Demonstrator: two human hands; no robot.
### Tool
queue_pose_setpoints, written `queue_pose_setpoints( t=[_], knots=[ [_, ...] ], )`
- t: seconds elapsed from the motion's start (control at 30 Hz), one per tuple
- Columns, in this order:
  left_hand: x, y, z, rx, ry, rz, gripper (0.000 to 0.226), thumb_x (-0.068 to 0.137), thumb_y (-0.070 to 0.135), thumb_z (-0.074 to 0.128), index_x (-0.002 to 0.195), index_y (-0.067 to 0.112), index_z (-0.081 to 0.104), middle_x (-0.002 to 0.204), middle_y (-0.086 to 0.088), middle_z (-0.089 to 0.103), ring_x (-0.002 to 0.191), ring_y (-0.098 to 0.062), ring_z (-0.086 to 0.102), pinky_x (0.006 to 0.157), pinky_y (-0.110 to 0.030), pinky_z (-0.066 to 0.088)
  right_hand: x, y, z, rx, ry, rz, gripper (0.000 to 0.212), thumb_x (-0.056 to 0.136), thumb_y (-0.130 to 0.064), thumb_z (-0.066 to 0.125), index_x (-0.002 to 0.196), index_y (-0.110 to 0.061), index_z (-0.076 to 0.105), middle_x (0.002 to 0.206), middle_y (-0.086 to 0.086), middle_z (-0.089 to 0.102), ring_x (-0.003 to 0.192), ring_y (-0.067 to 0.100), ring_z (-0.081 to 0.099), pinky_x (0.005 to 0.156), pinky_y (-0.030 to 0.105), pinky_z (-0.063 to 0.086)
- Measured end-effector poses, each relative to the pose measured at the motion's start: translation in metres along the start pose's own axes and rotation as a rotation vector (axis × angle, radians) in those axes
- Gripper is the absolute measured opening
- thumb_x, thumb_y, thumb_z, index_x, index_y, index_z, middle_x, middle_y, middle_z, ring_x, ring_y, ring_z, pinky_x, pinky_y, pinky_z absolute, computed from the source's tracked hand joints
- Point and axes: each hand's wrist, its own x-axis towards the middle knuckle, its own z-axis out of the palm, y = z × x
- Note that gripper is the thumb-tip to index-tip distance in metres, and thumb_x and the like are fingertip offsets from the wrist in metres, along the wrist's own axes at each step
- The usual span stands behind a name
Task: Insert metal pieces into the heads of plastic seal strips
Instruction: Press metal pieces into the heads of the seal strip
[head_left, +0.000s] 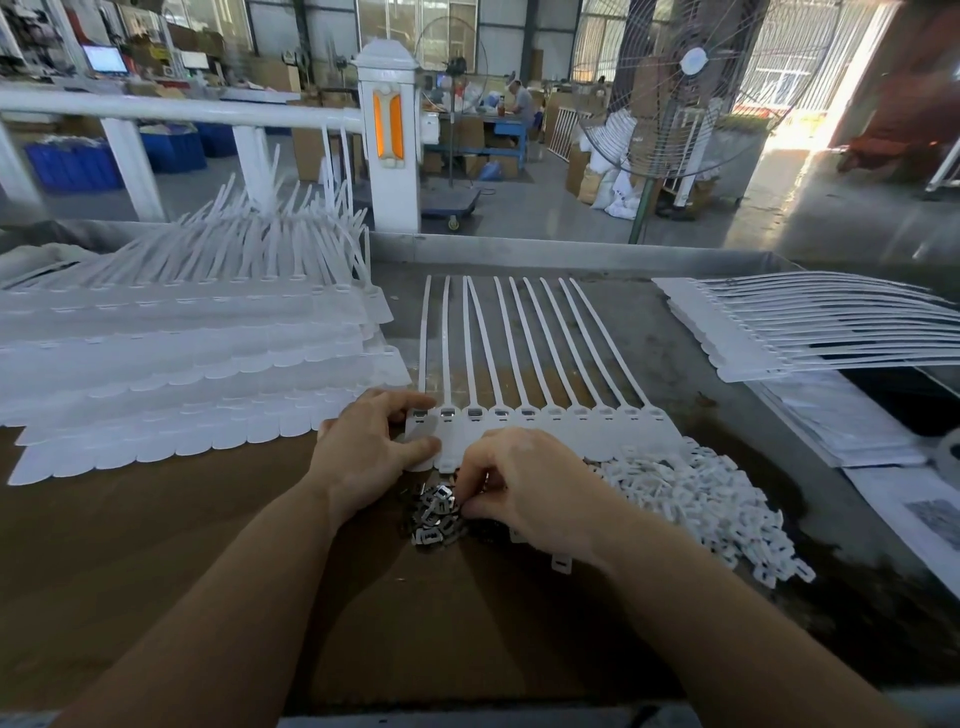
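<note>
A joined row of white plastic seal strips (561, 431) lies flat mid-table, tails pointing away from me. The heads on its left part hold dark metal pieces; those on the right show pale slots. My left hand (369, 452) holds the row's left end, thumb and forefinger around the first head. My right hand (524, 483) is curled over a small heap of shiny metal pieces (434, 514) just in front of the row, its fingertips pinching at pieces in the heap.
A big stack of seal strip rows (182, 364) fills the left of the table. Another stack (810, 332) lies at the right. A pile of small white plastic caps (691, 504) sits right of my right hand. White sheets (841, 415) lie far right. Brown cardboard (156, 545) covers the near table.
</note>
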Motion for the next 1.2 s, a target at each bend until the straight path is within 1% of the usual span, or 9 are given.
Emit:
queue_pose_setpoints(
  t=[0.07,0.2,0.37,0.47,0.7,0.83,0.97,1.1,1.2],
  knots=[
    [0.0,0.0,0.0,0.002,0.002,0.0,0.035,0.077,0.03,0.073,0.102,0.046,0.054,0.113,0.014,0.052,0.102,-0.006,0.051,0.105,-0.044,0.033,0.0,0.004,-0.003,0.069,0.039,0.025,0.006,0.082,-0.016,0.068,0.085,-0.022,0.067,0.088,-0.011,0.061,0.084,0.005,0.058,0.082,0.022,0.048],
    [0.0,0.0,0.0,0.001,0.006,-0.008,0.036,0.077,0.03,0.073,0.103,0.046,0.054,0.114,0.01,0.055,0.103,-0.008,0.053,0.104,-0.045,0.034,0.002,0.015,-0.016,0.173,0.129,0.101,0.011,0.084,-0.012,0.065,0.079,-0.023,0.064,0.081,-0.012,0.062,0.077,0.001,0.059,0.072,0.013,0.046],
    [0.001,0.0,0.0,0.001,-0.004,-0.007,0.035,0.079,0.031,0.073,0.104,0.046,0.053,0.112,0.013,0.051,0.101,-0.005,0.049,0.105,-0.045,0.034,0.003,0.027,-0.028,0.389,0.166,0.202,0.01,0.085,-0.011,0.065,0.084,-0.021,0.068,0.084,-0.007,0.068,0.078,0.002,0.064,0.07,0.009,0.05],
    [0.001,0.0,0.0,-0.001,-0.007,-0.006,0.035,0.079,0.031,0.072,0.103,0.046,0.052,0.111,0.013,0.051,0.101,-0.006,0.049,0.105,-0.046,0.033,0.002,0.03,-0.029,0.398,0.174,0.221,0.011,0.087,-0.012,0.062,0.085,-0.021,0.068,0.086,-0.007,0.068,0.077,0.0,0.062,0.065,0.007,0.047],
    [0.0,0.0,0.0,-0.003,-0.008,-0.011,0.035,0.078,0.031,0.073,0.105,0.045,0.054,0.115,0.011,0.052,0.104,-0.007,0.05,0.106,-0.046,0.033,0.004,0.031,-0.026,0.415,0.246,0.298,0.01,0.091,-0.012,0.055,0.086,-0.018,0.062,0.074,0.002,0.067,0.063,0.005,0.062,0.06,0.017,0.052],
    [0.0,0.0,0.0,-0.009,-0.011,-0.007,0.035,0.078,0.031,0.073,0.103,0.046,0.053,0.113,0.012,0.051,0.102,-0.007,0.05,0.105,-0.045,0.034,0.005,0.033,-0.028,0.469,0.287,0.34,0.011,0.087,-0.01,0.059,0.084,-0.016,0.068,0.074,0.003,0.07,0.069,0.011,0.066,0.069,0.024,0.057],
    [0.001,0.0,0.0,-0.009,-0.007,-0.005,0.035,0.078,0.031,0.073,0.103,0.046,0.053,0.113,0.013,0.051,0.102,-0.006,0.05,0.105,-0.045,0.034,0.005,0.037,-0.029,0.427,0.326,0.333,0.006,0.081,-0.013,0.067,0.085,-0.015,0.07,0.076,-0.001,0.07,0.067,0.009,0.067,0.067,0.022,0.057],
    [0.002,-0.001,0.0,0.018,0.001,-0.01,0.037,0.078,0.031,0.073,0.11,0.042,0.057,0.114,0.013,0.05,0.102,-0.006,0.049,0.106,-0.046,0.032,0.007,0.042,-0.03,0.37,0.364,0.348,0.009,0.081,-0.009,0.068,0.088,-0.014,0.065,0.079,0.001,0.069,0.068,0.015,0.067,0.072,0.032,0.058],
    [0.002,-0.001,0.001,0.017,0.004,-0.014,0.04,0.078,0.03,0.073,0.113,0.04,0.057,0.114,0.012,0.051,0.102,-0.007,0.049,0.106,-0.045,0.033,0.009,0.046,-0.032,0.354,0.378,0.343,0.009,0.083,-0.007,0.066,0.086,-0.015,0.069,0.082,0.0,0.07,0.071,0.01,0.065,0.072,0.026,0.056]
  ],
)
